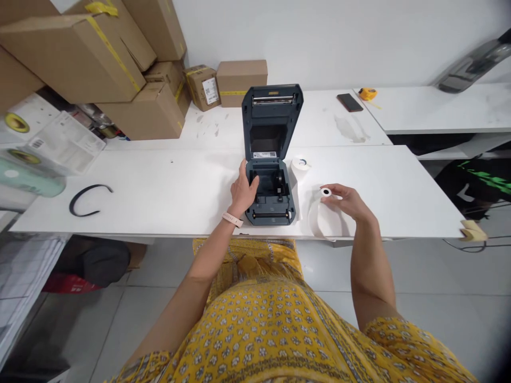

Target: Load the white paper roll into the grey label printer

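Note:
A dark label printer stands on the white table with its lid raised and its inner bay exposed. My left hand grips the printer's left wall, thumb over the rim and fingers along the outer side. To the right of the printer, my right hand pinches a small white paper roll with a dark hole in its end. A loose strip of paper curls down from this roll to the table's front edge. Another white roll stands close by the printer's right side, its paper trailing forward.
Cardboard boxes are stacked at the back left, with a smaller box behind the printer. A black headband lies on the left of the table. A phone and a yellow tape measure lie at the back right.

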`<action>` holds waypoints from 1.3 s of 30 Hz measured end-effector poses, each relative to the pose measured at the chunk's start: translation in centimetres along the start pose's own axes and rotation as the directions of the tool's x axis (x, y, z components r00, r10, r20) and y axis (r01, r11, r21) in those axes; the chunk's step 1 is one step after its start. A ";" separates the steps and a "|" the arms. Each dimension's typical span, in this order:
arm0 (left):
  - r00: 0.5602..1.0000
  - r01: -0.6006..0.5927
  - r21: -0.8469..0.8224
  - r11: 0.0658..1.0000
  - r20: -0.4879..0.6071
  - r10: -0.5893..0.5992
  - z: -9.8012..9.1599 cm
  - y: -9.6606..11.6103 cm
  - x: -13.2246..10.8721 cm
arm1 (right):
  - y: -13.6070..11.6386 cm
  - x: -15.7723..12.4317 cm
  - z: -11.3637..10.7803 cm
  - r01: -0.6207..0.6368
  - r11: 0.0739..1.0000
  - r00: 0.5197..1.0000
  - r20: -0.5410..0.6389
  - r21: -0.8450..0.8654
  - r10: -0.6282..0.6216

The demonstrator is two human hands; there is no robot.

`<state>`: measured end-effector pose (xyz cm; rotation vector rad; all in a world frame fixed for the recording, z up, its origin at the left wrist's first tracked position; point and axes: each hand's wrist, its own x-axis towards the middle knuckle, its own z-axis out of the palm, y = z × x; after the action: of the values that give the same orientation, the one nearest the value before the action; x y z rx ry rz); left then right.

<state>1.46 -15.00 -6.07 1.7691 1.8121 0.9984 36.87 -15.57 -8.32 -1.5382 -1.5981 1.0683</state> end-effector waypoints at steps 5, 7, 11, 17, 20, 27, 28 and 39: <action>1.000 -0.009 0.019 1.000 0.014 0.009 -0.1 0.1 0.0 | 0.7 1.3 -0.6 0.064 0.998 0.998 -0.009 -0.007 -0.064; 1.000 -0.017 0.025 1.000 0.017 0.017 -0.1 0.1 0.0 | -0.3 2.5 -1.1 0.140 0.990 0.990 -0.012 -0.008 -0.140; 1.000 -0.016 0.032 0.999 0.005 0.016 -0.1 0.0 0.0 | -2.8 7.1 -0.6 0.218 0.972 0.971 0.115 -0.085 -0.208; 1.000 -0.016 0.035 0.999 0.011 0.016 -0.1 -0.6 0.2 | -4.2 12.9 2.1 0.114 0.964 0.971 0.232 -0.240 -0.057; 0.999 -0.032 0.026 0.999 0.016 0.031 -0.3 -0.6 0.2 | -4.4 12.5 2.3 0.045 0.989 0.973 0.232 -0.139 -0.012; 0.999 -0.033 0.053 0.998 0.020 0.032 -0.8 0.1 0.0 | -10.8 7.7 1.3 0.222 0.970 0.912 0.330 0.100 -0.242; 1.000 -0.030 0.048 0.998 0.010 0.030 -0.8 0.1 0.0 | -12.2 7.4 1.8 0.281 0.957 0.876 0.389 0.067 -0.284; 1.000 0.004 -0.015 1.000 0.026 -0.003 -1.1 0.1 -0.2 | -18.6 9.5 9.1 0.633 0.684 0.627 0.758 -0.362 -0.180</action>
<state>0.76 -15.42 -5.36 1.7610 1.7868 0.9813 19.66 -6.60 3.53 -0.9876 -2.8988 0.9033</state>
